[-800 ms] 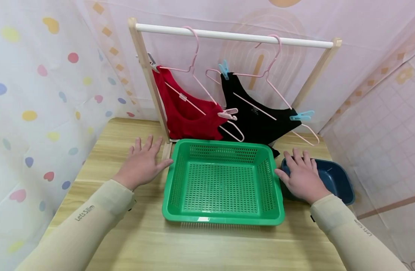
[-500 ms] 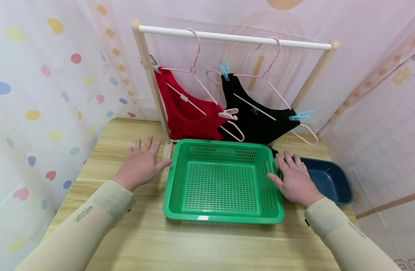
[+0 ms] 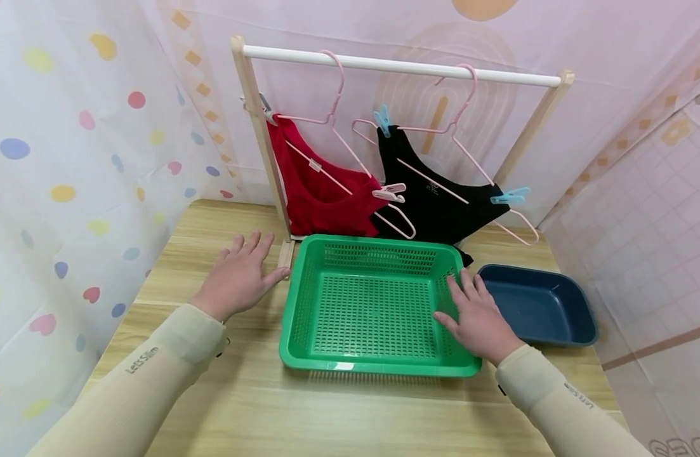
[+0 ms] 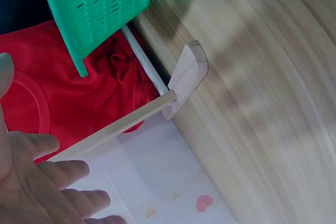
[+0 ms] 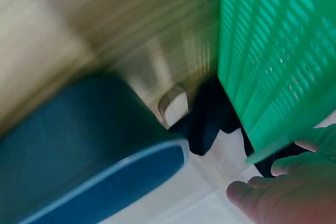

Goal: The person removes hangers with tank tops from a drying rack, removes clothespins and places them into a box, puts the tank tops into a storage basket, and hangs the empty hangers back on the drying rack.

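Observation:
A green plastic basket [image 3: 378, 369] with slotted walls sits mid-table. My left hand [image 3: 235, 279] is spread beside its left wall, thumb tip close to the rim and nothing held. Over the basket's right rim hovers my right hand [image 3: 478, 317], fingers extended and holding nothing. Behind the basket, a red tank top [image 3: 327, 209] is clipped to a pink hanger [image 3: 337, 95]. To its right, a black tank top [image 3: 424, 184] hangs on a second pink hanger [image 3: 466, 101], fastened with blue clothespins [image 3: 509, 195].
A dark blue basin [image 3: 538, 308] stands right of the basket, near the right curtain. The drying rack [image 3: 401, 63] has a white bar between wooden posts at the back. A patterned curtain [image 3: 70, 158] borders the wooden table [image 3: 355, 419] on the left.
My right hand has moved left, from over the blue basin to over the basket's right rim. The left hand stays beside the basket. The head view has shifted slightly.

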{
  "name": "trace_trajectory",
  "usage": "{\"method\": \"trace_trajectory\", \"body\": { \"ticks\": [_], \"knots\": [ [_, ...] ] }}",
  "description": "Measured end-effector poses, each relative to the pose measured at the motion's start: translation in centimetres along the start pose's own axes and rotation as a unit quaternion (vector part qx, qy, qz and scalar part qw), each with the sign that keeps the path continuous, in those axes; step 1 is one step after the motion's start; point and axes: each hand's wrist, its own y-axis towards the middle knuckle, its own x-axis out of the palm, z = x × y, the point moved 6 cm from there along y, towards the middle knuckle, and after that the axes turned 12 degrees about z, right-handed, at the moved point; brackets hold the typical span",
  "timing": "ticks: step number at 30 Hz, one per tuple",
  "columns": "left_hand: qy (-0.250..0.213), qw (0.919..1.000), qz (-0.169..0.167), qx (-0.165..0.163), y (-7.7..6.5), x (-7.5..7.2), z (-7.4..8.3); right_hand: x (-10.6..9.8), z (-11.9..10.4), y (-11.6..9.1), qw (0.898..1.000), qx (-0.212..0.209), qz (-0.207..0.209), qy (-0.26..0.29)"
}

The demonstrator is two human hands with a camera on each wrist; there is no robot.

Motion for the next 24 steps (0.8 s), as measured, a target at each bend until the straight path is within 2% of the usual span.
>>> {"method": "trace_trajectory", "body": {
  "ticks": [4, 9, 16, 24],
  "knots": [
    [0.001, 0.9999, 0.013, 0.011, 0.6, -0.4, 0.3, 0.6, -0.1, -0.3, 1.0, -0.003, 0.001, -0.004],
    [0.0, 0.9999, 0.012, 0.009, 1.6, -1.5, 0.8, 1.0, -0.2, -0.6, 1.0, -0.005, 0.006, -0.009],
    [0.005, 0.9991, 0.04, 0.016, 4.0, -4.4, 2.1, 1.3, -0.5, -0.7, 1.0, -0.001, 0.006, -0.001],
    [-0.033, 0.9953, 0.085, 0.034, 7.4, -8.1, 5.2, 1.4, -0.4, -0.8, 1.0, 0.008, 0.012, 0.005]
  ]
}}
